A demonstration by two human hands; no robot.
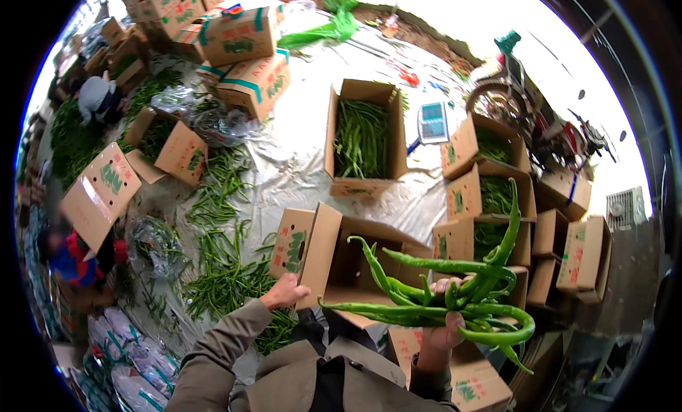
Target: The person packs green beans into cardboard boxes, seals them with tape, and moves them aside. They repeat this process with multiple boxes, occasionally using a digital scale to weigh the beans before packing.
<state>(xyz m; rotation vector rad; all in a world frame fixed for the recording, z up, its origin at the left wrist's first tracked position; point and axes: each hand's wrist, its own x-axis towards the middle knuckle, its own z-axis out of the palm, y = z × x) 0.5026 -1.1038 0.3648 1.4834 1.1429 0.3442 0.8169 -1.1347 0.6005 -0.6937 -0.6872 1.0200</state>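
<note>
A bunch of long green peppers [419, 314] is in my right hand [443, 334], fingers wrapped round its middle. The peppers stick out on both sides, some curled, one pointing up. Beneath and behind the bunch stands an open cardboard box [359, 252]; the part of its inside that shows is bare cardboard. My left hand [284, 293] is closed at the near edge of that box's raised left flap [320, 248], thumb toward the flap. Loose peppers [234, 270] lie in a heap on the sheet beside my left arm.
Ahead, a box [366, 138] full of peppers stands by a scale display [433, 122]. Several filled boxes [490, 195] line the right, near a motorcycle [540, 121]. Taped cartons [249, 57] are stacked at the back. A person [74, 259] at left is beside a box [99, 192].
</note>
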